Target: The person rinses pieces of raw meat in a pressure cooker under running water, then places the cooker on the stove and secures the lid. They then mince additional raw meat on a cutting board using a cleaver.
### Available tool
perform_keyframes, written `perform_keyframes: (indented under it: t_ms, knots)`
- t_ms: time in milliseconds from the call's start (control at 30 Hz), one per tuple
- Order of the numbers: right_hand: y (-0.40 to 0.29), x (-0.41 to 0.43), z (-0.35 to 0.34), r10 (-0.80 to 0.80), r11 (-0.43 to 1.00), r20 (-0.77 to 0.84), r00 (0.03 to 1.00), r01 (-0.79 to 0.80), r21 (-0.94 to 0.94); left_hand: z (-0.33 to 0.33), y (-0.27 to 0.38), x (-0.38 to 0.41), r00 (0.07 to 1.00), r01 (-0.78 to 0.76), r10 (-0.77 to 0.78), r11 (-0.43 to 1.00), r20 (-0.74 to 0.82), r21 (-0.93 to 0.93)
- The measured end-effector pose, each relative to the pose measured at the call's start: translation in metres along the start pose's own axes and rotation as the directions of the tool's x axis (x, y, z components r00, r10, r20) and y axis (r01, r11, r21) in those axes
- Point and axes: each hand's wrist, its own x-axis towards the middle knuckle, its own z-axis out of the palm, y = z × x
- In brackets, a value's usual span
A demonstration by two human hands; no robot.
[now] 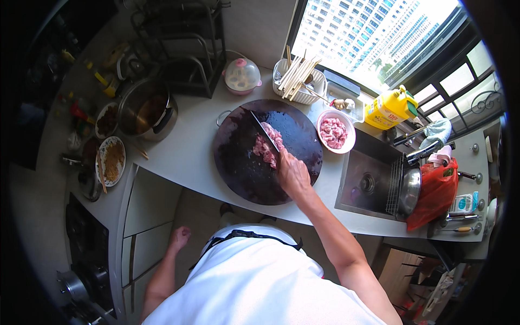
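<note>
My right hand (293, 174) grips the handle of a kitchen knife (265, 131), whose blade lies across chopped raw meat (266, 151). The meat is heaped near the middle of a round dark chopping board (239, 162). At my left side, below the counter's edge and away from the board, hangs my left hand (180, 237) with its fingers curled in; nothing is seen in it. A bowl of raw meat pieces (334, 134) stands against the board's right side.
The sink (357, 191) holds a wire rack and metal bowl on its right. Behind the board are an egg cooker (242, 76), a basket of chopsticks (317, 87) and a yellow jug (388, 109). Leftward stand a steel pot (144, 109) and a patterned plate with brown food (111, 159).
</note>
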Motion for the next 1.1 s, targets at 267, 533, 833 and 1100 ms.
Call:
perform_keyframes:
  t_ms: [267,533,833,1100]
  knots:
    - [-0.004,-0.008,0.017,-0.05,0.999,0.034,0.998,0.05,-0.014,-0.004,-0.019,-0.005,0.995,0.1,-0.101,0.991,-0.005,-0.091]
    - [0.001,-0.001,0.0,0.059,0.998,0.091,0.994,-0.056,-0.039,-0.001,0.0,0.013,0.999,0.022,-0.026,0.99,-0.02,-0.14]
    - [0.008,0.013,-0.008,0.032,0.999,0.034,0.999,-0.031,-0.02,-0.004,0.008,0.016,0.999,-0.036,0.035,0.999,0.008,0.023]
    - [0.014,0.019,-0.018,0.057,0.998,0.059,0.997,-0.056,-0.019,-0.004,0.0,0.009,1.0,-0.007,0.007,1.0,0.006,0.015]
